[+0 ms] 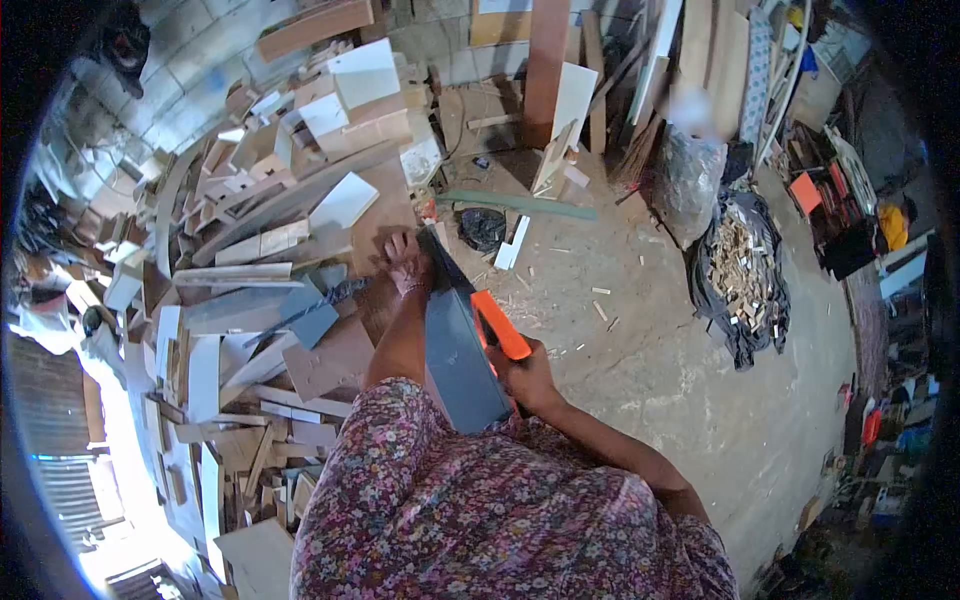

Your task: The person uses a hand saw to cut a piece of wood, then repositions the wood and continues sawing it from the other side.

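My right hand (527, 377) is closed round the orange handle of a handsaw (500, 325). The saw's dark blade slants up and left from the handle, its far end close to my left hand (404, 262). That hand lies with fingers spread on a brown board (375, 300), just left of the blade. A grey panel (460, 365) stretches below the blade toward my body, between my two forearms. Whether the teeth sit in the wood is too small to tell.
Piled wooden offcuts (250, 240) fill the left side. A green strip (520, 205), black plastic bundle (481, 229) and white pieces (512, 243) lie on the floor ahead. To the right are a black bag of wood scraps (745, 270) and a clear plastic sack (690, 185).
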Available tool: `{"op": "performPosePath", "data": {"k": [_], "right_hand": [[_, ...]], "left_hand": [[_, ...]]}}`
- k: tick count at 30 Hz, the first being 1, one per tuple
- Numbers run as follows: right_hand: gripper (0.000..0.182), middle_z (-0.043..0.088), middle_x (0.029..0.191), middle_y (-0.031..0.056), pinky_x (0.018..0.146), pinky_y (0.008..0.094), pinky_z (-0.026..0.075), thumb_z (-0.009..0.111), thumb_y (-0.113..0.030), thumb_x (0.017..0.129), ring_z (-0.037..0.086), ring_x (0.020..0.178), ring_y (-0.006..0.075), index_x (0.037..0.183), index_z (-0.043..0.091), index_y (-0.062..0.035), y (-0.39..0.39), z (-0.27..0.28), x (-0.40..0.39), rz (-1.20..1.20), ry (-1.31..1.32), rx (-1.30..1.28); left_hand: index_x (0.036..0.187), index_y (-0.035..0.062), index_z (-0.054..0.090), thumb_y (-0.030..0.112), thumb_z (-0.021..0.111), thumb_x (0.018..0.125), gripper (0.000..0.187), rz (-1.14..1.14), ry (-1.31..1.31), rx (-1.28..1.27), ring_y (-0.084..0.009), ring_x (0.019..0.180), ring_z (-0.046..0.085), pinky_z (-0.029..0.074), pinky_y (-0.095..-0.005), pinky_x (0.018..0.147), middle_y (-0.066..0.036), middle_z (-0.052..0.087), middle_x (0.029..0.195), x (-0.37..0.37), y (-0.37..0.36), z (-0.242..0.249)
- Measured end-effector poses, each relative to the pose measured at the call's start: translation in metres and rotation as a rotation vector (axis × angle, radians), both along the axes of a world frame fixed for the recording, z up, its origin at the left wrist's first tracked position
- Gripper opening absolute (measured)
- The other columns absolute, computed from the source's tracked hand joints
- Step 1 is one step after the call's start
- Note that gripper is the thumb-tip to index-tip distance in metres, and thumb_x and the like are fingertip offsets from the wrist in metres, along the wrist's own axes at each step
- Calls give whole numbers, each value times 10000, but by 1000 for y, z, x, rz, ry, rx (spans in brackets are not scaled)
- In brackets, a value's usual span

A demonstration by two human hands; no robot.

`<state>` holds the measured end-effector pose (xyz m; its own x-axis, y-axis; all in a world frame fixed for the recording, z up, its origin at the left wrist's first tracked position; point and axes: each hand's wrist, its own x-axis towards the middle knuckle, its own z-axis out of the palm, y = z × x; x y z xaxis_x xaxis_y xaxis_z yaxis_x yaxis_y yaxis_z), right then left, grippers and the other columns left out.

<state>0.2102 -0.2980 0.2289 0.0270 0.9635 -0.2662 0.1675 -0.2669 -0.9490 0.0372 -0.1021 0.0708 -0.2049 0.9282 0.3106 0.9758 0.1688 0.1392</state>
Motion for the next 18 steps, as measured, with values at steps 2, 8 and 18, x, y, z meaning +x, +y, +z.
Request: {"op": "performPosePath", "data": {"k": [2,8,18], "right_hand": [[153,479,572,-17,457,255,360,584,-128,780,426,522,59,742,528,9,2,-3,-3,11,12,-25],[216,543,607,60,535,324,421,586,-186,767,515,567,144,830,567,19,74,-49,-28,32,-44,136],[173,495,595,33,530,283,398,603,-131,754,448,572,98,785,538,26,21,8,-16,40,21,-49]], "left_hand": [[1054,141,521,178,504,726,331,-15,-41,47,-263,1023,428,254,-623,878,-64,459,1043,-6,12,-26],[1155,148,463,173,476,739,418,-109,-200,96,-291,1014,405,350,-508,862,-88,436,1059,-7,5,-18],[1094,103,504,141,488,714,382,-124,-193,174,-308,1067,399,368,-444,894,-113,439,1081,-6,-1,-27]]}}
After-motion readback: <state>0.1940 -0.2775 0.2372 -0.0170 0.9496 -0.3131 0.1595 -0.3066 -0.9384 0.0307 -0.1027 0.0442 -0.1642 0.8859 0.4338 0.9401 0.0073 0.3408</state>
